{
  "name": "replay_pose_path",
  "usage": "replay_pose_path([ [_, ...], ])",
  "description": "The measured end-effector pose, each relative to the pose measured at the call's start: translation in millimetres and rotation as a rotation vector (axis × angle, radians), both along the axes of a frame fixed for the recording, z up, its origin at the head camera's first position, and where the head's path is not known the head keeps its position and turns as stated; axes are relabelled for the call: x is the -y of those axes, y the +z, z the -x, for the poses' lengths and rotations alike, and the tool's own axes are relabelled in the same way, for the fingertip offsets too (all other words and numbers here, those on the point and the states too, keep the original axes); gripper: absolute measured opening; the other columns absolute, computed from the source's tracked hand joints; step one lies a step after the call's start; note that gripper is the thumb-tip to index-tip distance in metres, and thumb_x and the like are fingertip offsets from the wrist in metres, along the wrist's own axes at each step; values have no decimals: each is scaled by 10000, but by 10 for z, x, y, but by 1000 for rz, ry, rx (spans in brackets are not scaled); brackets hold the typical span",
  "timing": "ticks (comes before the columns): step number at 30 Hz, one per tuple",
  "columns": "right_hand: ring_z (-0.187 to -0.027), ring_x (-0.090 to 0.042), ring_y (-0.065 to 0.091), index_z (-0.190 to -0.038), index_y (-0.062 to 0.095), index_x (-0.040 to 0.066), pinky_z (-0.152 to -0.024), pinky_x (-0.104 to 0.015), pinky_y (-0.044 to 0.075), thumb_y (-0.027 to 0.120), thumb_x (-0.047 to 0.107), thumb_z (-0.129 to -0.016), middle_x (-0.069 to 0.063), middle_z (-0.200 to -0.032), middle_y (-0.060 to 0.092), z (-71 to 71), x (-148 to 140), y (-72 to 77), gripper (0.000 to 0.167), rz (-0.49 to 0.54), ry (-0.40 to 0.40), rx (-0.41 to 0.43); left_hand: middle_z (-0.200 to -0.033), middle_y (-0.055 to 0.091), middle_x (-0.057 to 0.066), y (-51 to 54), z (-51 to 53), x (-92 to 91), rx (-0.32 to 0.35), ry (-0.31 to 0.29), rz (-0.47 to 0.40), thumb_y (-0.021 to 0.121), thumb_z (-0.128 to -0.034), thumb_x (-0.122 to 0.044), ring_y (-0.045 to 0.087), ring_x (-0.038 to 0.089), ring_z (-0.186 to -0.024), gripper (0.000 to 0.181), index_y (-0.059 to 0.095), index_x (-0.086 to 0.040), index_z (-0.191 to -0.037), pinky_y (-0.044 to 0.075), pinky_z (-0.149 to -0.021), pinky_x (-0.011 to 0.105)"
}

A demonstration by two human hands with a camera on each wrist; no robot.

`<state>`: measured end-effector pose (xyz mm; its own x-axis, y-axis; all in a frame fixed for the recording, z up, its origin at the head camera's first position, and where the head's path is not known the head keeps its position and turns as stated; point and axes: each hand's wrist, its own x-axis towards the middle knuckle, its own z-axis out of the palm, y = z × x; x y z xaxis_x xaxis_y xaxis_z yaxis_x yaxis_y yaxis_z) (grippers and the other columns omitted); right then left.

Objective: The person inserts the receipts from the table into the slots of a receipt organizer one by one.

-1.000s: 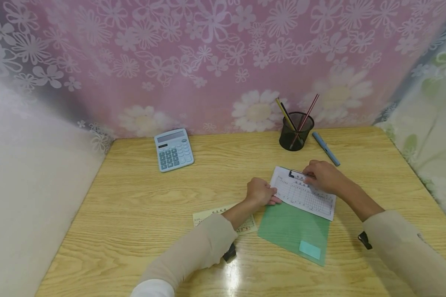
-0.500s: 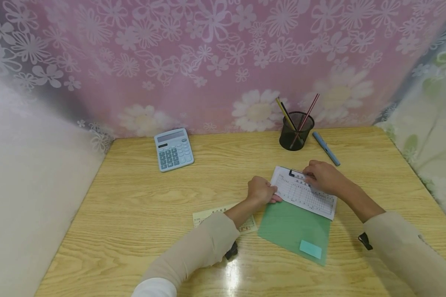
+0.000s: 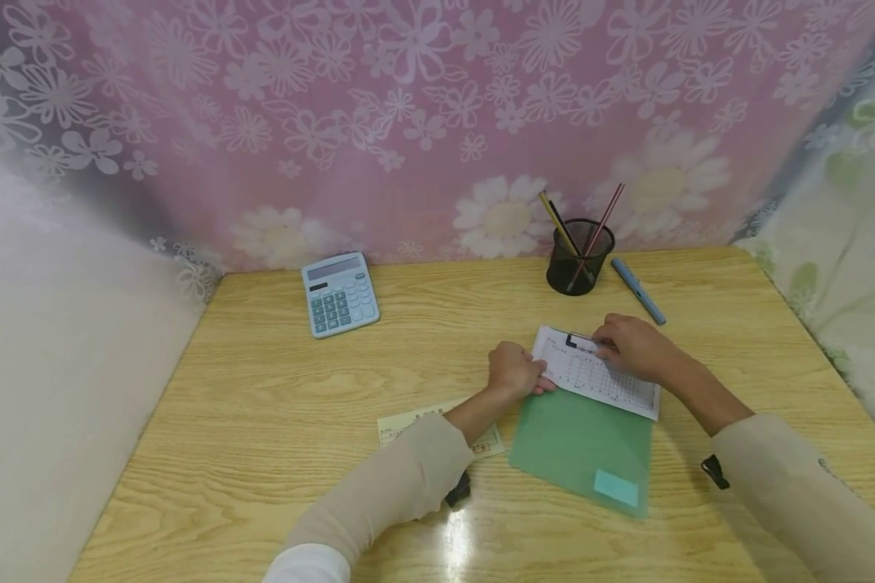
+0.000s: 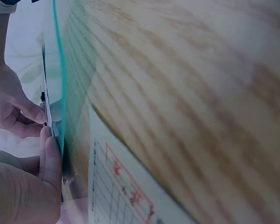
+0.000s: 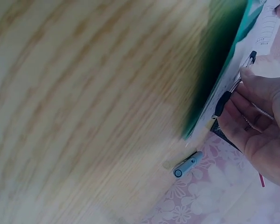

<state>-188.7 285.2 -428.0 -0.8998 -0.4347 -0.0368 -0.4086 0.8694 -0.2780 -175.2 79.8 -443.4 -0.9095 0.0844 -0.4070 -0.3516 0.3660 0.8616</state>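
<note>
Above the table's right half, a translucent green clipboard (image 3: 583,437) is held tilted, with a light blue label (image 3: 616,488) near its lower edge. White printed forms (image 3: 591,376) lie against its upper part. My left hand (image 3: 514,368) grips the left edge of the forms and board; its fingers (image 4: 51,158) show along that edge in the left wrist view. At the top, my right hand (image 3: 634,348) pinches the metal clip (image 3: 582,343), whose black end (image 5: 222,102) shows in the right wrist view. A pale yellow printed slip (image 3: 408,423) lies partly under my left forearm.
A light blue calculator (image 3: 341,295) lies at the back left. Near the back wall stands a black mesh pen cup (image 3: 579,271) holding several pencils, with a blue pen (image 3: 638,291) beside it. Flowered cloth (image 3: 408,121) borders the wooden table (image 3: 262,437).
The lower edge of the green clipboard has shifted slightly right, and the board and forms have tilted a little more. My left hand has risen slightly; both hands keep their grips.
</note>
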Motion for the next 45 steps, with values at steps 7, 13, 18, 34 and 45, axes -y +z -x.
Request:
replay_pose_path([
  [7, -758, -184, 571, -1045, 681, -35, -681, -391, 495, 677, 70, -856, -92, -882, 624, -3, 11, 0, 215, -6, 4, -7, -564, 681, 120, -21, 9, -18, -1, 14, 20, 637, -893, -51, 700, 189, -547, 85, 598, 25, -897, 570, -510, 262],
  [13, -748, -185, 565, -1051, 678, -35, -671, -384, 483, 685, 77, -852, -95, -882, 620, -5, 17, 0, 229, -27, 1, -12, -557, 679, 117, -21, 19, -35, -18, 10, 42, 636, -892, -46, 694, 183, -530, 150, 599, 62, -989, 567, -500, 259],
  [18, -758, -197, 582, -1045, 682, -33, -677, -393, 498, 701, 79, -840, -96, -882, 622, -4, 24, -15, 235, -28, -7, -10, -541, 670, 118, -4, 20, 12, 0, -62, 62, 664, -877, -68, 693, 208, -527, 136, 620, 60, -872, 561, -482, 251],
  [34, -796, -249, 611, -1041, 678, -48, -718, -441, 517, 702, 67, -834, -116, -887, 627, 0, 14, 35, 238, -9, 0, 6, -853, 712, 78, 194, -52, 1361, -161, -423, 136, 653, -899, -280, 702, 189, -775, 227, 661, -56, -927, 568, -655, 256],
  [45, -833, -264, 605, -1070, 663, -60, -745, -452, 514, 680, 81, -855, -133, -923, 620, 37, -30, 35, 258, -17, -22, 39, -1031, 614, 67, 178, -392, 2192, -87, -239, 329, 785, -777, -259, 561, 185, -933, 454, 606, -3, -1107, 504, -796, 320],
])
